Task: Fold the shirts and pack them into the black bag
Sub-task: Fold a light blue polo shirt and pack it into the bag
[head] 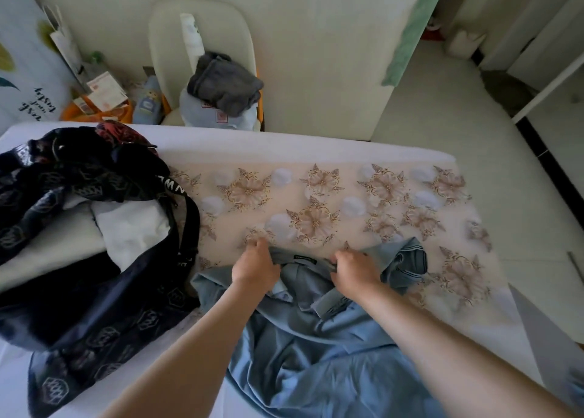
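Now both hands, left point(255, 267) and right point(355, 269), grip the blue shirt point(316, 348) by its collar at lower centre, beside the black bag point(94, 307).

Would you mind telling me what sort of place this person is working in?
Most likely a bedroom at home: a floral-sheeted bed, a white chair heaped with clothes behind it, and a tiled floor.

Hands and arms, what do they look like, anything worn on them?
The left hand and right hand are bare, with no gloves. The left forearm and right forearm are bare to the picture's edge, with no sleeves showing. Neither wrist has a watch or bracelet. The fingers are partly hidden, so rings cannot be ruled out.
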Tool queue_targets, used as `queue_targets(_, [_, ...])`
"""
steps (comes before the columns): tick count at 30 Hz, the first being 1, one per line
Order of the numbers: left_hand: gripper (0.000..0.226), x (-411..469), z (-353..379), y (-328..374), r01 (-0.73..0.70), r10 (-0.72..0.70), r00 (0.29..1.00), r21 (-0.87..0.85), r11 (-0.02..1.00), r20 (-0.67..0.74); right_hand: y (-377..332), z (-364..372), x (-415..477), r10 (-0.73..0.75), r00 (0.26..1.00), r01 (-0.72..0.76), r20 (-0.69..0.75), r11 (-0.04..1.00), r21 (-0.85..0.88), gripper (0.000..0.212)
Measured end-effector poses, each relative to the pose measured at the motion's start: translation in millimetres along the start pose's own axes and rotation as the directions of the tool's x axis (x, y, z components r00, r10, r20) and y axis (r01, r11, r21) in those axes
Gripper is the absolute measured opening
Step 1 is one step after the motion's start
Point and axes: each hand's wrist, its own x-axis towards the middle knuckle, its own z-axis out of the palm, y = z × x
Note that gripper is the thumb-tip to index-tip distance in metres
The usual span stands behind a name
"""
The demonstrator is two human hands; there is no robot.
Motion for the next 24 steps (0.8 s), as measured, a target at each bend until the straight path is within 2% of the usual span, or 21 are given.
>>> queue_targets(2, [0.043,2.8,-5.4,-4.2,0.026,-0.026,1.000,-0.018,0.999,0.009,0.9,-2.9,-5.4,0.029,0.998,-0.028,-0.061,0.999,0.016,0.008])
queue_targets(5, [0.024,2.3,-22.0,-8.5,-0.027,0.029,0.999,-0.037,0.999,0.040,5.7,-14.0,-15.8,0.032,0.984,-0.022,-0.176,0.998,0.059,0.015])
queue_targets(7, [0.013,-3.8,-39.3,-6.0,-0.096,0.096,0.995,-0.090,0.991,-0.002,5.8,-27.2,-22.4,0.084,0.970,-0.062,-0.226,0.993,0.104,0.014])
queue_targets(11, [0.015,-18.6,-78.1,10.4,-0.237,0.218,0.953,-0.068,0.969,-0.213,-3.8,-70.0,-30.3,0.218,0.954,-0.156,-0.205,0.947,0.281,0.018])
queue_targets(14, [0.019,-35.3,-113.1,26.8,-0.352,0.303,0.908,-0.133,0.927,-0.290,-12.6,-109.1,-37.9,0.296,0.939,-0.240,-0.174,0.928,0.283,0.020])
queue_targets(15, [0.021,-41.2,-125.5,31.4,-0.388,0.330,0.895,-0.159,0.908,-0.301,-14.9,-121.3,-41.4,0.322,0.929,-0.248,-0.184,0.908,0.337,0.022])
queue_targets(20, [0.023,-75.6,-187.4,45.7,-0.499,0.451,0.866,-0.289,0.817,-0.217,-32.1,-191.9,-71.3,0.479,0.826,-0.183,-0.298,0.727,0.662,0.025])
queue_targets(22, [0.033,-90.6,-208.2,44.5,-0.600,0.566,0.798,-0.191,0.777,-0.206,-39.8,-217.1,-87.3,0.531,0.779,-0.067,-0.332,0.598,0.799,0.025])
queue_targets(24, [0.035,-103.6,-228.3,42.8,-0.678,0.641,0.720,-0.070,0.732,-0.266,-46.0,-240.4,-105.6,0.515,0.793,0.097,-0.326,0.421,0.902,0.031])
